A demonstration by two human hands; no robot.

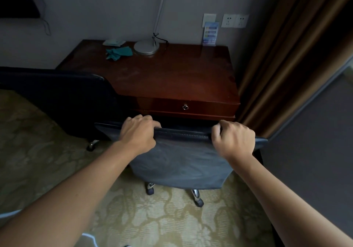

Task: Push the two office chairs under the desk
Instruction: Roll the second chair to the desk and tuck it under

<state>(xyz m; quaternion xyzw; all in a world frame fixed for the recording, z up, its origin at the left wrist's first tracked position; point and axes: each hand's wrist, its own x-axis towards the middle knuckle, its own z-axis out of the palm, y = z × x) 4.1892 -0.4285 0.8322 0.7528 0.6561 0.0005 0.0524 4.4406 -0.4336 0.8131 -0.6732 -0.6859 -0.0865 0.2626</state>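
Left hand (pixel 138 135): fingers curled tight over chair (pixel 179 162) back's top edge.
Right hand (pixel 234 139): fingers clamped on same edge.
Chair: at table (pixel 172 75) front.
Second chair (pixel 57 98): left, against table.

Both hands, left (pixel 138 135) and right (pixel 234 139), clenched, arms outstretched.

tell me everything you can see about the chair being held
The near chair is an office chair with a dark blue-grey backrest that looks like leather, stitched along its top edge. It faces the desk, its seat hidden. The left hand and right hand grip the backrest's top edge. Chrome legs with dark castors show below it on the patterned carpet.
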